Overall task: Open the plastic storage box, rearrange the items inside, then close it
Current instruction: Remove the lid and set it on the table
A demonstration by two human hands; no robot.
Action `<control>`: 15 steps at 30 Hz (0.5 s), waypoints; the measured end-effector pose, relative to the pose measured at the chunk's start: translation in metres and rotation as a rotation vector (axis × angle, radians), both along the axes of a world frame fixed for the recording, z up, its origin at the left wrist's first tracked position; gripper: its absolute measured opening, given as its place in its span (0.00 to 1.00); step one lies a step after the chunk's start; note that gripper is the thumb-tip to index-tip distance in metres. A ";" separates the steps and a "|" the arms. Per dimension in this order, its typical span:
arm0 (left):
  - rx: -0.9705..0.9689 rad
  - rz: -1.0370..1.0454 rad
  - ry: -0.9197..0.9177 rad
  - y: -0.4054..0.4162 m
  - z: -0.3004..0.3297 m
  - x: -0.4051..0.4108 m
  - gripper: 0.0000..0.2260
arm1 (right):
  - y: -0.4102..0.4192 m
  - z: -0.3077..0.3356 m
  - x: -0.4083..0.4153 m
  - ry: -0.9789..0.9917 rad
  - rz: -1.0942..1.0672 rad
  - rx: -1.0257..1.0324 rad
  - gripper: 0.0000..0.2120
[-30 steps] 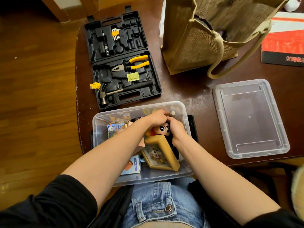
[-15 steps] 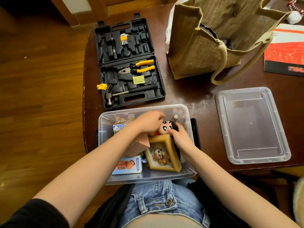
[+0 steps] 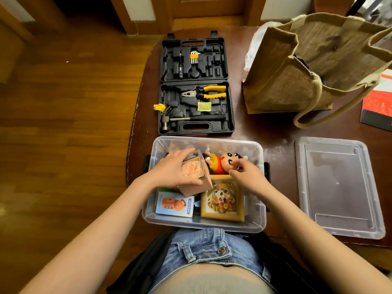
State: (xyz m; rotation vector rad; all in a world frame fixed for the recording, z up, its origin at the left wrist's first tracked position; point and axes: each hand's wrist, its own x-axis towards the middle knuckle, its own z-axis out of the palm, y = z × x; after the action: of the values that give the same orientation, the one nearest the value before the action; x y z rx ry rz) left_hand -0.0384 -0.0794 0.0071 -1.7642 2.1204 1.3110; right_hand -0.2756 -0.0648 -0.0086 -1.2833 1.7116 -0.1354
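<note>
The clear storage box is set open at the near table edge; a clear-topped pink cube is gripped by the curled fingers of the left hand; a cartoon doll is pinched by the right hand; a framed picture and carton are seen inside; the lid is laid to the right, a tool case beyond.

Lid lies right of box; toolcase behind.
</note>
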 end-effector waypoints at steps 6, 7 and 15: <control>-0.077 0.030 0.042 0.009 -0.006 -0.003 0.47 | -0.005 0.003 0.001 0.149 0.168 0.118 0.19; -0.087 0.036 0.058 0.010 -0.005 -0.003 0.46 | -0.004 0.004 0.002 0.162 0.203 0.131 0.19; -0.017 0.249 0.247 0.023 0.009 0.023 0.41 | 0.003 0.012 0.002 0.303 0.432 0.036 0.10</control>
State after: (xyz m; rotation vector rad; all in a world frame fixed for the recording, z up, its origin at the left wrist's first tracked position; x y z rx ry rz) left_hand -0.0158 -0.0563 0.0157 -2.0213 2.0841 1.6550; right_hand -0.2735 -0.0617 0.0032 -1.6787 1.6287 0.3572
